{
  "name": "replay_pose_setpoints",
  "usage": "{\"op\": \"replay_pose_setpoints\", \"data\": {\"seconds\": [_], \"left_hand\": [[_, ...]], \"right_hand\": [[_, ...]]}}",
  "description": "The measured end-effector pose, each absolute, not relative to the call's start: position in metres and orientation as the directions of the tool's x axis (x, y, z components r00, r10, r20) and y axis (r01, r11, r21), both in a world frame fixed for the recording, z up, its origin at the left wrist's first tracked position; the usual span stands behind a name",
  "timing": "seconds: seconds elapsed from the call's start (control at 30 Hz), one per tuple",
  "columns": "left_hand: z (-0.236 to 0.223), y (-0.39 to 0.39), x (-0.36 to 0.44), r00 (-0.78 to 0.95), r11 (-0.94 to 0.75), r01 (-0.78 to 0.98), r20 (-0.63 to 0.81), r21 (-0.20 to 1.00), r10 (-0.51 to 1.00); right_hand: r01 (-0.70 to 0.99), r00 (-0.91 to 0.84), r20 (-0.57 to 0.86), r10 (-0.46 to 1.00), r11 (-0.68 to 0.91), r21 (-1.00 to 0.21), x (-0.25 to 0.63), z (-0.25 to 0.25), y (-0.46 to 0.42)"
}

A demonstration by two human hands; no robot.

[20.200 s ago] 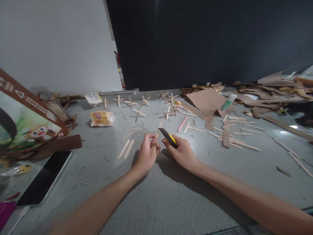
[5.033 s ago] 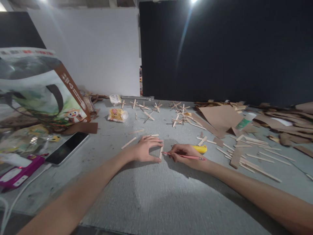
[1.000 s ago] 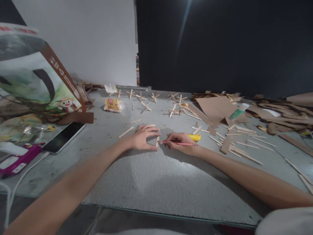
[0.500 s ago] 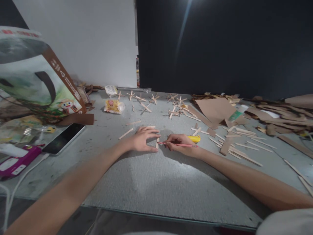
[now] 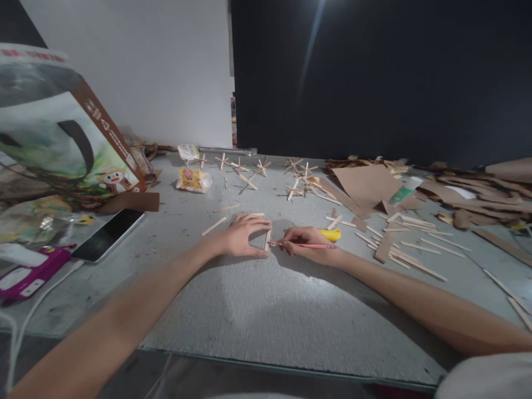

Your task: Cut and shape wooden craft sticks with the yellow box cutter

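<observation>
The left hand (image 5: 243,235) was spread over the table (image 5: 249,310), thumb and fingertips at a wooden stick (image 5: 267,241) near the middle. The right hand (image 5: 306,243) pinched a pink pencil (image 5: 318,245), its tip at the stick. A yellow tool (image 5: 331,235) lay just beyond. The printed package (image 5: 50,133) on the left bore a recycling mark (its small lettering was too blurred to read).
</observation>
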State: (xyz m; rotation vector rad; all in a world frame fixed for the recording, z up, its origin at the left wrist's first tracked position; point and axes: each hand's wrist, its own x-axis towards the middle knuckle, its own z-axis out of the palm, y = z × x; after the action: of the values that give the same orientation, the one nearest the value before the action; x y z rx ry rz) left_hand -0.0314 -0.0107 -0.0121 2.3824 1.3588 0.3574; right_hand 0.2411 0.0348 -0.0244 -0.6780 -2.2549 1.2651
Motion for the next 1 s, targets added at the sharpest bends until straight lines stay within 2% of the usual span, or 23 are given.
{"op": "replay_pose_setpoints", "data": {"seconds": [1.0], "left_hand": [[-0.0078,-0.0128,-0.0306,0.508,-0.466,0.768,0.024,0.440,0.861]], "right_hand": [[0.188,-0.779,0.145,0.610,0.448,-0.874,0.2410,-0.0224,0.0332]]}}
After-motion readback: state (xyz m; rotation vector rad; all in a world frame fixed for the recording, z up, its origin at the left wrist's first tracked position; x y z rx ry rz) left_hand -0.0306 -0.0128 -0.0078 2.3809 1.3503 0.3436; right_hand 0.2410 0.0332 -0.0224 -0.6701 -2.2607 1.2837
